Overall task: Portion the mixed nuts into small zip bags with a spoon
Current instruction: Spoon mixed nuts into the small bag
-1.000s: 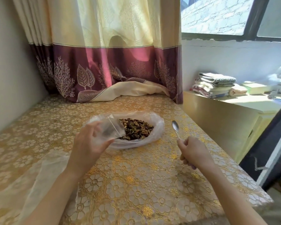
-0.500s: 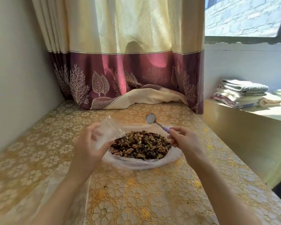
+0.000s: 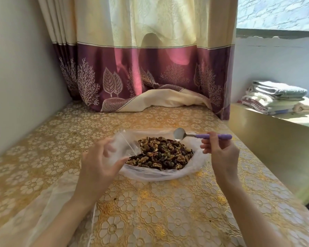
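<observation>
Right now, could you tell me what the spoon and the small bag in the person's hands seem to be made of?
The spoon, pinched by the right hand, has a shiny silver bowl, likely polished metal, and a matte purple handle, probably plastic or silicone. The small bag, held by the left hand, is clear and crinkled, so thin glossy plastic film; you can see through it.

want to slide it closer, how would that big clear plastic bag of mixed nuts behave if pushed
The big clear plastic bag is thin and rumpled, so it would probably crumple rather than slide as one piece. The heaped mixed nuts likely weigh it down, so the film may drag. Its mouth lies wide open, so a hard shove could spill nuts.
</observation>
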